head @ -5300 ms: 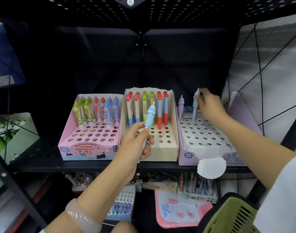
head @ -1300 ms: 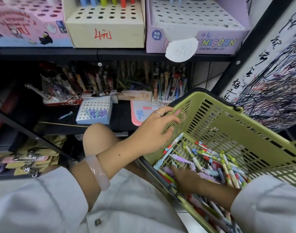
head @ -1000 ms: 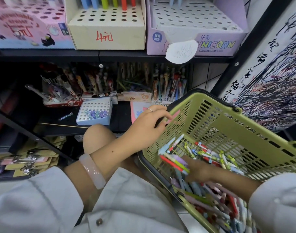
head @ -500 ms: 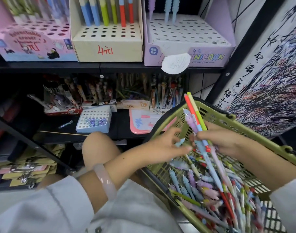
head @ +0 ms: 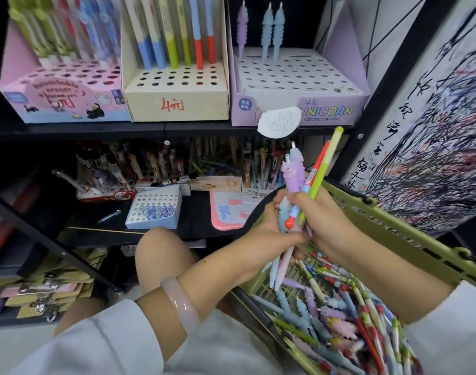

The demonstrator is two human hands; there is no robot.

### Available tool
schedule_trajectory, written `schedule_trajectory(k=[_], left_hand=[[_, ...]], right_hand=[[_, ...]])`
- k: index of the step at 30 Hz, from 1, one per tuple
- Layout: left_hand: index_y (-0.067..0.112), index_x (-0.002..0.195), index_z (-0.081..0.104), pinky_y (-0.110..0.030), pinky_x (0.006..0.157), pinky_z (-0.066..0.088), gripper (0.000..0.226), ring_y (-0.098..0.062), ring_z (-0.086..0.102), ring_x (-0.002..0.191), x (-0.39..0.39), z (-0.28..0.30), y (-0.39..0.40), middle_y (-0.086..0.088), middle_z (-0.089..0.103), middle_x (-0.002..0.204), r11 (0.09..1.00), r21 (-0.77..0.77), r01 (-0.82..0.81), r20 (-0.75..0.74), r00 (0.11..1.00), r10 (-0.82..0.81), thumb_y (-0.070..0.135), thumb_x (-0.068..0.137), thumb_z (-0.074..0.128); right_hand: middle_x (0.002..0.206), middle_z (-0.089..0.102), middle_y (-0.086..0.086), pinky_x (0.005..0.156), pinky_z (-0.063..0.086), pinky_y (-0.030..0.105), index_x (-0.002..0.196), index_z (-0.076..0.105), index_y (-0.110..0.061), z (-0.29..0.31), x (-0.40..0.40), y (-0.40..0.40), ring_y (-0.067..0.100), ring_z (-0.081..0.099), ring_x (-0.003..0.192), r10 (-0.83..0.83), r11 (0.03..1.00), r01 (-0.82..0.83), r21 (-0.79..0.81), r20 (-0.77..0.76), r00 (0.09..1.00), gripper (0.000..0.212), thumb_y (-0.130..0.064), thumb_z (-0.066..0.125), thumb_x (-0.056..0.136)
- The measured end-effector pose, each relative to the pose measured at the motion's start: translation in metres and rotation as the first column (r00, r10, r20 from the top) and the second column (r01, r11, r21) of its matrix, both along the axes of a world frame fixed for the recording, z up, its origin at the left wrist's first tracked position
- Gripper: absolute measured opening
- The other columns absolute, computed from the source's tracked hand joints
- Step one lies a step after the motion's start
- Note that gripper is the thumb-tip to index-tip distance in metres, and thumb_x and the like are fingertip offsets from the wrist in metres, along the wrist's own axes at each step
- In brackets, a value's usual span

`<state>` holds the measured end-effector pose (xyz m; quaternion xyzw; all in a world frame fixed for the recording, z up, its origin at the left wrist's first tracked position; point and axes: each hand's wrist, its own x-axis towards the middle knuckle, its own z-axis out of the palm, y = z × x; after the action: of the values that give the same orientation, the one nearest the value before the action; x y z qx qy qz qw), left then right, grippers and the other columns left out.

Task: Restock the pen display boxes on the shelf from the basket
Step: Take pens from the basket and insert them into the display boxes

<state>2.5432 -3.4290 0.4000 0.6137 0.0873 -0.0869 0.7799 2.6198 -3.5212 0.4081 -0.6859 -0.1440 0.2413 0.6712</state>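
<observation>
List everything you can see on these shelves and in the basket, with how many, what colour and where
pink display box: one, pink, upper shelf left, part filled
cream display box: one, cream, upper shelf middle, pens along the back rows
unicorn display box: one, lilac, upper shelf right, three pens at the back
basket: one, green, lower right, full of mixed pens
small blue box: one, pale blue, lower shelf, few purple-blue pieces
bunch of pens: several, purple, blue, red, green, above the basket
bracelet: one, pale pink, left wrist
left hand: grips the bunch low
right hand: grips the bunch
</observation>
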Motion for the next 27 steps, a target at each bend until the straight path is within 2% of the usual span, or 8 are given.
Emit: schedule_trajectory(k=[3,6,10,14,17,20,23,27], left_hand=[[0.035,0.103,0.046,-0.016,0.049,0.04,0.036,0.001,0.048,0.05,0.0,0.004,0.002,0.01,0.056,0.07,0.995,0.074,-0.063,0.076,0.995,0.057,0.005,0.087,0.058],[0.023,0.09,0.057,-0.009,0.044,0.035,0.024,0.007,0.047,0.046,-0.001,0.007,0.009,0.016,0.057,0.06,0.987,0.082,-0.139,0.096,0.987,0.131,0.0,0.086,0.055],[0.019,0.08,0.06,-0.01,0.045,0.037,0.012,0.004,0.048,0.045,-0.005,0.011,0.028,0.018,0.055,0.048,0.954,0.151,-0.258,0.117,0.963,0.242,0.009,0.087,0.058],[0.013,0.075,0.056,-0.017,0.046,0.039,0.015,-0.007,0.044,0.046,-0.007,0.017,0.035,0.011,0.049,0.045,0.941,0.144,-0.306,0.147,0.947,0.285,0.006,0.087,0.056],[0.013,0.075,0.053,-0.018,0.04,0.033,0.015,-0.009,0.039,0.04,-0.01,0.021,0.041,0.008,0.045,0.042,0.944,0.06,-0.323,0.141,0.939,0.312,0.005,0.088,0.054],[0.013,0.08,0.052,-0.017,0.038,0.029,0.011,-0.007,0.035,0.038,-0.015,0.024,0.056,0.008,0.04,0.043,0.929,0.034,-0.368,0.138,0.922,0.361,0.006,0.087,0.056],[0.012,0.083,0.059,-0.02,0.043,0.042,0.004,-0.011,0.049,0.045,-0.019,0.031,0.071,0.004,0.052,0.049,0.886,0.077,-0.457,0.208,0.876,0.434,0.011,0.087,0.06],[0.017,0.093,0.068,-0.027,0.074,0.056,0.013,-0.018,0.07,0.084,-0.022,0.043,0.093,-0.005,0.074,0.087,0.803,-0.004,-0.595,0.292,0.768,0.57,0.008,0.088,0.06]], right_hand=[[0.088,0.07,-0.002,0.058,0.053,0.027,0.104,0.056,-0.022,0.01,-0.002,0.008,0.012,0.067,0.075,-0.013,0.999,0.01,0.034,0.085,0.996,0.018,-0.011,0.048,0.092],[0.103,0.069,0.006,0.077,0.056,0.033,0.104,0.058,-0.027,0.021,-0.001,0.018,0.017,0.067,0.091,-0.036,0.992,0.027,0.125,0.071,0.997,0.028,-0.007,0.043,0.093],[0.087,0.074,0.001,0.056,0.055,0.029,0.101,0.061,-0.016,0.029,0.001,0.025,0.015,0.07,0.076,-0.026,0.976,0.029,0.215,-0.02,0.999,0.023,-0.005,0.041,0.095],[0.105,0.069,0.001,0.073,0.054,0.037,0.11,0.057,-0.025,0.027,-0.004,0.034,0.02,0.066,0.095,-0.032,0.984,0.024,0.175,0.041,0.999,0.024,-0.01,0.042,0.098],[0.095,0.068,0.003,0.056,0.049,0.031,0.108,0.057,-0.021,0.03,-0.007,0.04,0.022,0.061,0.078,-0.012,0.995,-0.001,0.104,0.122,0.992,0.018,-0.015,0.043,0.099],[0.07,0.062,-0.001,0.049,0.04,0.031,0.09,0.057,-0.013,0.033,-0.01,0.044,0.015,0.051,0.061,0.022,0.998,-0.033,0.057,0.185,0.982,0.017,-0.012,0.042,0.098],[0.065,0.059,-0.001,0.053,0.044,0.026,0.085,0.059,-0.009,0.039,-0.017,0.059,0.013,0.051,0.058,0.063,0.996,-0.074,0.048,0.191,0.98,0.021,-0.012,0.043,0.098],[0.108,0.067,0.006,0.087,0.053,0.031,0.114,0.06,-0.005,0.047,-0.03,0.098,0.018,0.064,0.098,0.141,0.981,-0.159,0.114,0.157,0.978,0.023,-0.011,0.043,0.098]])
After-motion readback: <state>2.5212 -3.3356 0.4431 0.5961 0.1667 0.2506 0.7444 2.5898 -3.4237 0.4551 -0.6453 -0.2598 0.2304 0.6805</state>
